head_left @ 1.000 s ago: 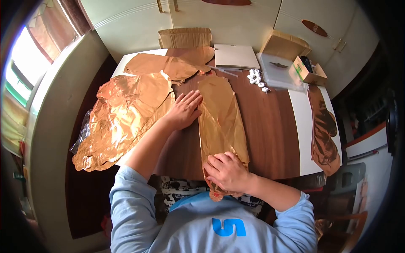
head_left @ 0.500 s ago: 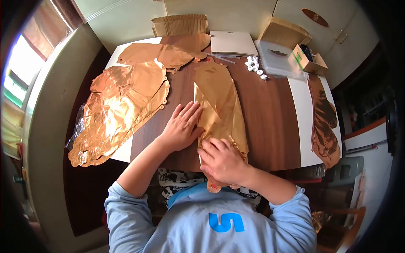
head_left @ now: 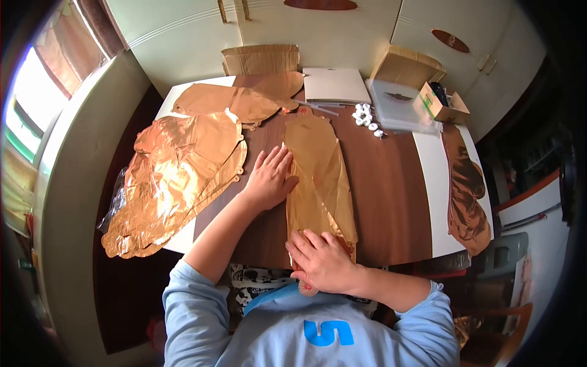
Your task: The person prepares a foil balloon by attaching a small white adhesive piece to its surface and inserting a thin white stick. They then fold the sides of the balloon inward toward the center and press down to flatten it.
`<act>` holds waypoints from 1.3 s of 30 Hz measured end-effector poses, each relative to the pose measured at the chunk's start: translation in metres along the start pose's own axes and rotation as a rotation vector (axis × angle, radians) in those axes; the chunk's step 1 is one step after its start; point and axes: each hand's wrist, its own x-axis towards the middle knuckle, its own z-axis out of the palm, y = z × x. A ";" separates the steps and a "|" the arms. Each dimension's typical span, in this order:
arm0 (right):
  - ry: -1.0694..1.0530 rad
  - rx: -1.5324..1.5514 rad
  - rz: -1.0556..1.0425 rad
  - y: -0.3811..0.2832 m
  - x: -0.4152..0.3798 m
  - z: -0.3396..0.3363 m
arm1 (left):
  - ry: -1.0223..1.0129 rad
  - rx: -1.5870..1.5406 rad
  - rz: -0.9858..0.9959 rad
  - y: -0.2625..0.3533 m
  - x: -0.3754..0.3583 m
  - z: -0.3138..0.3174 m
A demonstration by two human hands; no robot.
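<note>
A long folded piece of gold foil (head_left: 318, 177) lies lengthwise down the middle of the brown and white table, its near end reaching past the table edge. My left hand (head_left: 269, 178) rests on its left edge, fingers stretched out and flat. Lower down, my right hand (head_left: 319, 260) lies on the near end of the foil with its fingers spread over it, covering part of that end. Left of my left hand is a crinkled pile of shiny copper-coloured foil sheets (head_left: 177, 177).
More flat foil (head_left: 229, 101) lies at the back left. At the back stand a white folder (head_left: 335, 84), white rings (head_left: 363, 115), clear plastic sheets (head_left: 394, 110) and a small carton (head_left: 441, 104). Another foil piece (head_left: 468, 196) hangs over the right edge.
The view has tilted up, so the table appears lower. My right hand has moved toward the near end of the foil and flattened. The foil's middle looks smoother.
</note>
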 end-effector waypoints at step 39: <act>0.196 -0.790 -0.008 0.352 0.173 -0.055 | -0.024 0.047 0.039 0.047 -0.032 -0.004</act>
